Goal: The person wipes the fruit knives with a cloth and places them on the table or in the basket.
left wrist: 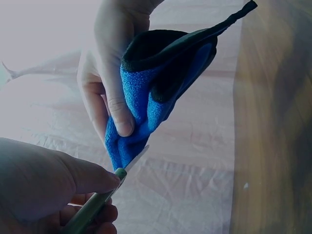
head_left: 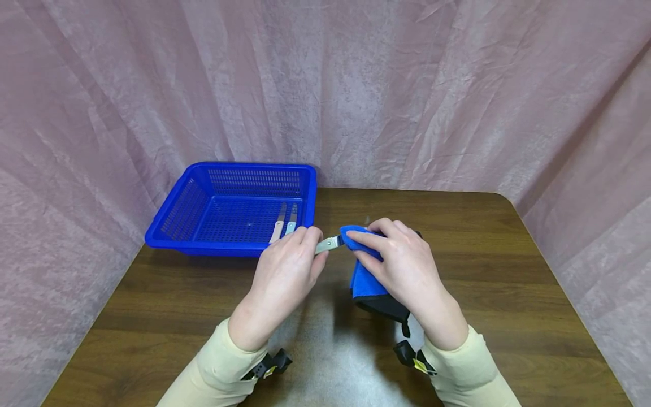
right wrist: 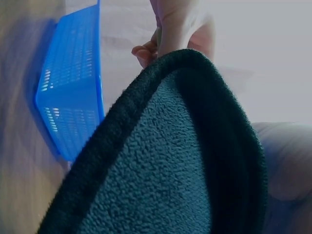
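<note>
My left hand grips a small knife by its pale green handle, over the table in front of the basket. In the left wrist view the metal blade shows beside the cloth, its inner part covered. My right hand pinches a folded blue cloth with black edging around the blade. The cloth's loose end hangs below the right fingers, a black loop at its corner. Much of the right wrist view is filled by the cloth, which hides the knife's blade there.
A blue plastic basket with slotted walls stands at the back left of the wooden table. Two similar knives lie inside it, one with a pinkish handle, one with a light blue handle. A pink curtain hangs behind.
</note>
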Demonstrator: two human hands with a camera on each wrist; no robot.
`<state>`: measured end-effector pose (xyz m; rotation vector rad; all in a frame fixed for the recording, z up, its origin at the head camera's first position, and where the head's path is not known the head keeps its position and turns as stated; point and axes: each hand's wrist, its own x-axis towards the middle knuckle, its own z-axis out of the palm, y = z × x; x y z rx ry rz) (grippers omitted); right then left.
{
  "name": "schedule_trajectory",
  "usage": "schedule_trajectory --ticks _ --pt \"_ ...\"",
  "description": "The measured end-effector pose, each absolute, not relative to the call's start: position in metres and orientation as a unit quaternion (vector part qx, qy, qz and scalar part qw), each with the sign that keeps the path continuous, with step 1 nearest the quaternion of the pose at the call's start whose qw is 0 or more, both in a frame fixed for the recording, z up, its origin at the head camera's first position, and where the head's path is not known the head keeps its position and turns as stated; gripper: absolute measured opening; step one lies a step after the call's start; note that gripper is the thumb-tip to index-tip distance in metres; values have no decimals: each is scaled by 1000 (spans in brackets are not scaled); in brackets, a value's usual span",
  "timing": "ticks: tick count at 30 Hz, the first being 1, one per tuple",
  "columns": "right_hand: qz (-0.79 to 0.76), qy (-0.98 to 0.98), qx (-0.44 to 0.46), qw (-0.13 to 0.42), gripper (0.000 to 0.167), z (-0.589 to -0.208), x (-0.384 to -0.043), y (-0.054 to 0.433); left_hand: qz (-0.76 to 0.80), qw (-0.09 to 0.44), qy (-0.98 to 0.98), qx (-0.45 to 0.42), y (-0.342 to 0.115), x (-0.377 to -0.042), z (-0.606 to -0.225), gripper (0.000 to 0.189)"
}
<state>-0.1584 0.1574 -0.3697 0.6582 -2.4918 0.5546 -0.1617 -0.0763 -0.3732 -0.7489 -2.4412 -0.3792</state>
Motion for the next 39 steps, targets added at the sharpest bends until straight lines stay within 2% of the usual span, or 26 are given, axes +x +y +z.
schedule_trajectory --ticks 39 --pt "216 -930 179 236 38 -368 -168 181 -147 276 -910 -273 -78 -161 -369 23"
